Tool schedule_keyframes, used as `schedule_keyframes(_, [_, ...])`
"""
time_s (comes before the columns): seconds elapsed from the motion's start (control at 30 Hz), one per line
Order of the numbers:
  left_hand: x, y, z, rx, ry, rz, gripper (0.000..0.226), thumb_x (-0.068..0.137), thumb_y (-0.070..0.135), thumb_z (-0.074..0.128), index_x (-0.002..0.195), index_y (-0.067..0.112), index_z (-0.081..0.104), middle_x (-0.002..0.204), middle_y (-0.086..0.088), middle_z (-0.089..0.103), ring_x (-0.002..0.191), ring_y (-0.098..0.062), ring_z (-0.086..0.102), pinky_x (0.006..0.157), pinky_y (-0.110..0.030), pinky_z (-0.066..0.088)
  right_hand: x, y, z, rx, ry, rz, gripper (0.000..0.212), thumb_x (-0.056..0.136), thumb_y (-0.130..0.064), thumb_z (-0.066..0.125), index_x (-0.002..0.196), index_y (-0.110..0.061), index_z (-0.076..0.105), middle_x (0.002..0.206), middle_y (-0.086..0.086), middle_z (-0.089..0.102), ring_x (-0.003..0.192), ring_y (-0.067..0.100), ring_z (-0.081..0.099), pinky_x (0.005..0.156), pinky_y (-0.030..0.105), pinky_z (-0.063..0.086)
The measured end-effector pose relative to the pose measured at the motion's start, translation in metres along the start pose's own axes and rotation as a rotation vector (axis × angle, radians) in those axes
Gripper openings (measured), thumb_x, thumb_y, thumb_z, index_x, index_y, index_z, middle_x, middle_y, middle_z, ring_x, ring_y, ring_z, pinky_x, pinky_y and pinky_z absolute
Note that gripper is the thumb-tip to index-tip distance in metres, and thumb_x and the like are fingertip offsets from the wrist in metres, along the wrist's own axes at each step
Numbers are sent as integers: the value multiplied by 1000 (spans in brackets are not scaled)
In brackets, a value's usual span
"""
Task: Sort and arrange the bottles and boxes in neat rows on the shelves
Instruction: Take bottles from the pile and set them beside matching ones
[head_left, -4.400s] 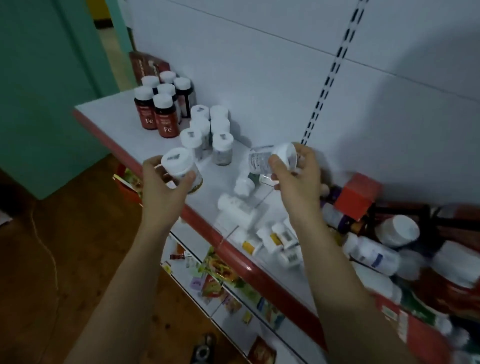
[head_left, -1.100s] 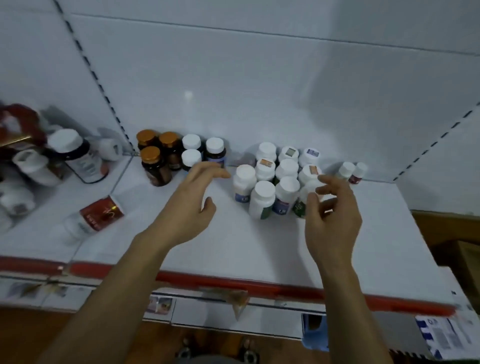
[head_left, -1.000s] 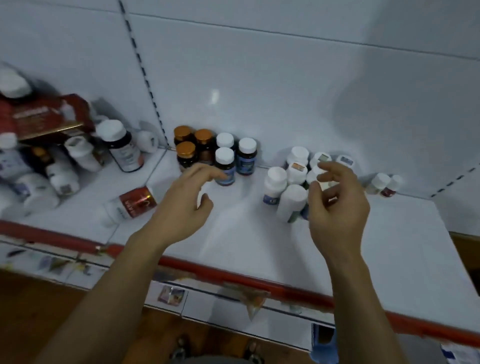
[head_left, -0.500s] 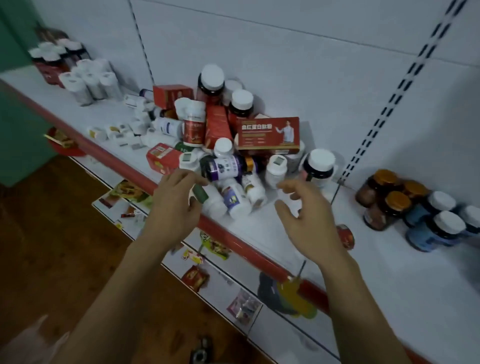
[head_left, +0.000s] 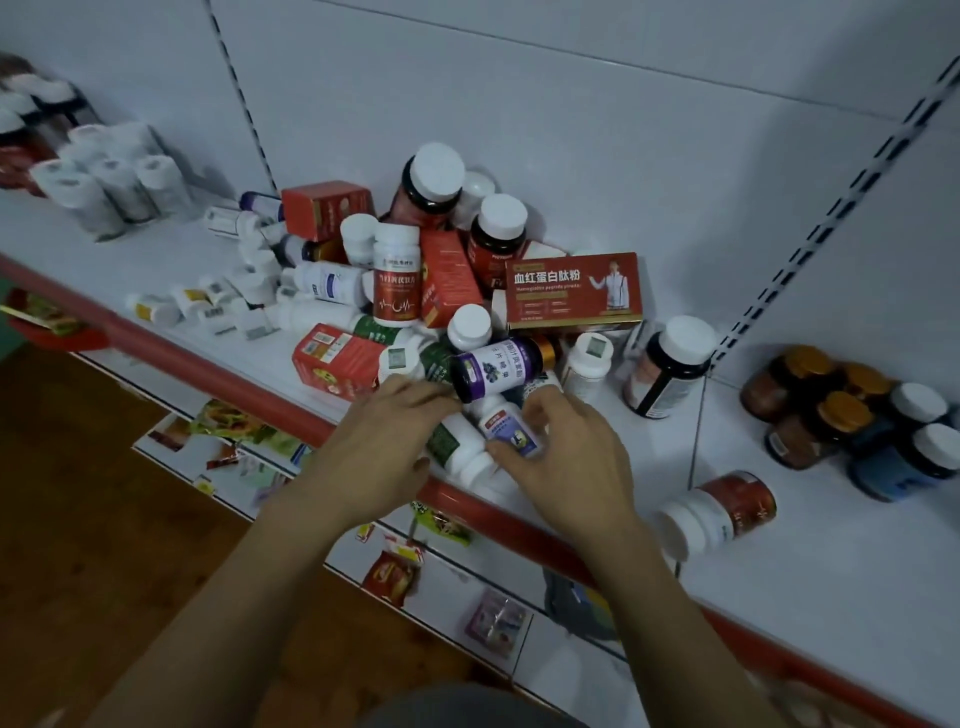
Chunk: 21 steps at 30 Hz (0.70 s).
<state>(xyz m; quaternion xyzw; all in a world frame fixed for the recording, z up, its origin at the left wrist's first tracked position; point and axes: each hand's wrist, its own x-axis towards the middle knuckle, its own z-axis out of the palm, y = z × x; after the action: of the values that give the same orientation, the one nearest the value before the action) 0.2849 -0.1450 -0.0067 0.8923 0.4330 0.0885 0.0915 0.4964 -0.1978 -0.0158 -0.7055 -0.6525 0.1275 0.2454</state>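
We are at the front of the pile (head_left: 415, 291) in the middle of the shelf (head_left: 810, 582), and the move turns on one white bottle (head_left: 510, 434) with a purple label. It lies on its side at the pile's near foot, just beside the shelf's red edge (head_left: 260, 387). It sits between our two hands but nearer the right one. Its long axis seems to run away from us, slanting a little to the left; we cannot tell which end has the cap.

Our right hand (head_left: 569, 460) comes in from the right and closes round this bottle, thumb on the near side and fingers curled over the far side. Our left hand (head_left: 384, 447) lies palm down with its fingers nearly straight. It rests over a green bottle (head_left: 452, 449) that touches the white one, and its tips reach the purple bottle (head_left: 493, 369) lying across the top. It does not seem to grip anything.

We judge that the lift must go up and towards us, since the purple bottle overhangs and could roll off. Neat groups already stand well apart: white bottles (head_left: 111, 182) to the left and amber jars (head_left: 810, 405) to the right.
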Motion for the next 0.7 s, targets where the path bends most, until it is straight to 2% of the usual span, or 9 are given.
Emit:
schedule_keyframes(0.13, [0,0,4,-25,-45,10,80,71,9,71,146,25,49,138,0,41,126,-25,45,90,-45,51,0,-1,0,-83,31,-19,42,82,-53,71,111,-30,51,106,-5,67,94,22,53,69,35,44])
schedule_keyframes(0.3, [0,1,6,5,-60,12,74,72,16,72,140,33,46,134,0,34,124,-23,40,87,-43,48,4,-3,1,-223,-33,-72,53,80,-45,71,127,-27,55,111,1,70,102,30,54,76,40,51])
schedule_keyframes(0.47, [-2,2,-2,29,1,28,59,69,30,82,116,32,46,117,9,54,100,-18,55,71,-34,43,-1,1,-8,-93,2,9,54,78,-37,72,127,-29,54,108,2,66,100,31,54,80,44,52])
schedule_keyframes(0.53, [-6,0,-4,-89,19,10,54,71,31,83,112,34,48,111,13,60,96,-15,58,71,-33,47,-6,8,-10,-18,26,49,51,78,-36,72,125,-33,53,108,-3,66,99,29,53,81,44,51])
schedule_keyframes(0.6, [-13,-2,-8,-322,39,-43,51,73,32,86,107,36,49,103,18,61,91,-7,60,72,-37,54,-8,13,-17,144,60,113,50,78,-38,76,123,-38,53,111,-11,66,105,23,56,84,41,51])
schedule_keyframes(0.7, [-24,0,-10,-769,107,-157,44,79,27,87,110,30,55,100,15,65,90,-7,63,73,-30,55,-8,9,-32,540,110,189,49,82,-26,83,122,-33,55,114,-15,67,97,1,65,78,25,51])
